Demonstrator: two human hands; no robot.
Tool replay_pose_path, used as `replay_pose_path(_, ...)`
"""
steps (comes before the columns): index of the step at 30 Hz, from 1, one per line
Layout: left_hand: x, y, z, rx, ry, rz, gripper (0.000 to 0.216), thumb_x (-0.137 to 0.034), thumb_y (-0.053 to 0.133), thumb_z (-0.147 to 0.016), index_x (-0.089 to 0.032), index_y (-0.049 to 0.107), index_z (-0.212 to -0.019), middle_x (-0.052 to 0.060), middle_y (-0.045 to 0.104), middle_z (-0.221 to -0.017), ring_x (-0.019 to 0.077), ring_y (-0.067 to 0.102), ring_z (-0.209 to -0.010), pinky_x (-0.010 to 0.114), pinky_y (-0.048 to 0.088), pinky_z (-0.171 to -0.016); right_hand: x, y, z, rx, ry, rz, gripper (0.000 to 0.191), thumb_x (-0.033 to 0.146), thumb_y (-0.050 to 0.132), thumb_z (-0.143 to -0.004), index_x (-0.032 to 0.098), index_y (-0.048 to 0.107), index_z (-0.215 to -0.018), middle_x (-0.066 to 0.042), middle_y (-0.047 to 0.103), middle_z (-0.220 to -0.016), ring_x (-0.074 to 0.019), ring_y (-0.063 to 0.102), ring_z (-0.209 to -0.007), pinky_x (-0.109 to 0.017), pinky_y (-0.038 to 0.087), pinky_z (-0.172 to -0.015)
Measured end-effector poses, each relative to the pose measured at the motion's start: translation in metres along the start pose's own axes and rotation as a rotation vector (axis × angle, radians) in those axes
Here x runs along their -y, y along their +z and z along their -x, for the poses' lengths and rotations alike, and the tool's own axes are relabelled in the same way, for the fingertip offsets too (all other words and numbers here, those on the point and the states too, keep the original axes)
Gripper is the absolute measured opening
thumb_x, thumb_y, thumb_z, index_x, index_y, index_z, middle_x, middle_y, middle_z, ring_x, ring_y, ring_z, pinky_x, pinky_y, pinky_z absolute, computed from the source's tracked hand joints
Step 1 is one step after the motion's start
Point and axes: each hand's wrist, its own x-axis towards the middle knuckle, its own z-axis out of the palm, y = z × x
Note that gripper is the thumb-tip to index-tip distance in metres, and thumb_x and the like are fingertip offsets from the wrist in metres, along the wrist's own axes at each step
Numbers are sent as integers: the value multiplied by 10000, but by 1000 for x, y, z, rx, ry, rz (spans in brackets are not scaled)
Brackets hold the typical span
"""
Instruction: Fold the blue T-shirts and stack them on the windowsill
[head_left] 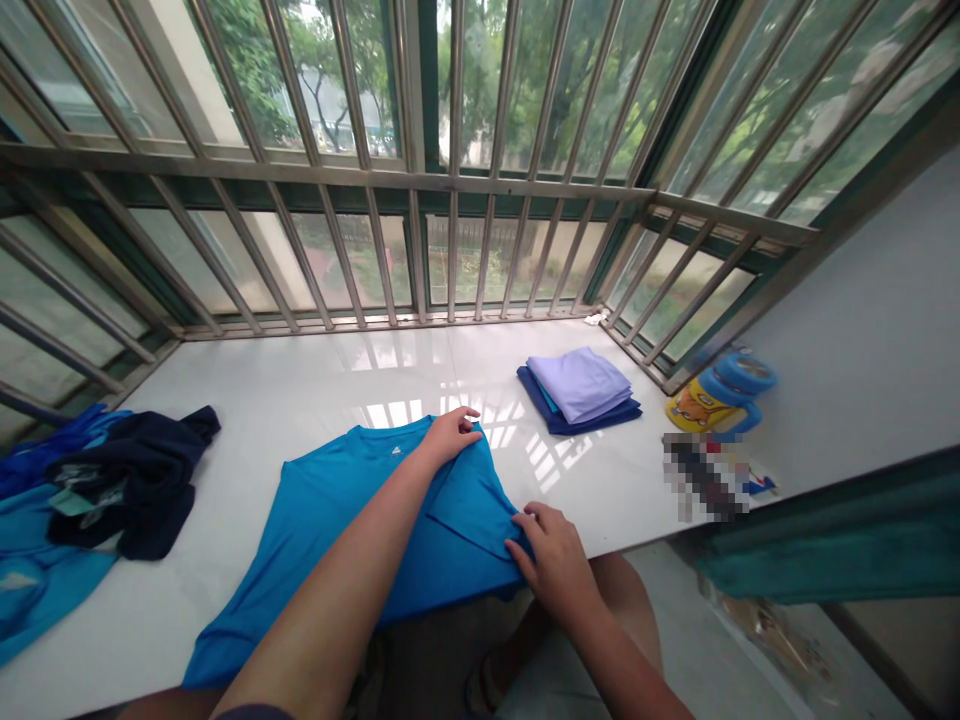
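Note:
A bright blue T-shirt (352, 510) lies spread on the white ledge, its collar away from me and its lower part hanging over the front edge. One side of it is folded inward, with the sleeve lying across the body. My left hand (448, 437) is at the shoulder beside the collar, fingers curled and closed on the fabric. Lower down on the right, my right hand (556, 560) pinches the folded side edge between thumb and fingers. A small pale logo shows under the collar.
On the white ledge (270, 375), a folded lavender and navy clothes stack (581, 385) sits right of the shirt. A loose dark and blue clothes pile (142, 480) lies at left. A yellow-and-blue bottle (716, 395) stands by the right wall. Metal window bars (450, 185) border the back.

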Motion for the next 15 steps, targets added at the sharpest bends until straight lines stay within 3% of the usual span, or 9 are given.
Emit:
replay_pose_path(7, -11, 2, -11, 4, 14, -62, 351, -326, 783, -863, -236, 750, -1201, -15, 781, -844, 204, 745, -825, 297, 525, -759, -3, 8, 3, -46, -14, 31, 198, 278, 598, -1071, 261, 711, -1231, -116, 708, -1214, -289, 665, -1096, -418, 528, -909)
replay_pose_path(12, -21, 10, -17, -34, 49, -185, 280, -309, 834, -853, -258, 769, -1120, -1, 792, -895, 242, 752, -935, 346, 523, -903, 0, 5, 5, -58, -23, 28, 209, 278, 616, -1054, 255, 709, -1241, -111, 706, -1213, -283, 666, -1098, -416, 540, -916)
replay_pose_path(15, -30, 15, -14, -115, 66, -277, 327, -315, 838, -864, -233, 756, -1170, 67, 787, -1070, 298, 722, -1089, 408, 500, -1019, -1, 6, 5, -84, -25, 24, 231, 349, 630, -1057, 250, 710, -1249, -125, 703, -1255, -294, 666, -1149, -429, 559, -947)
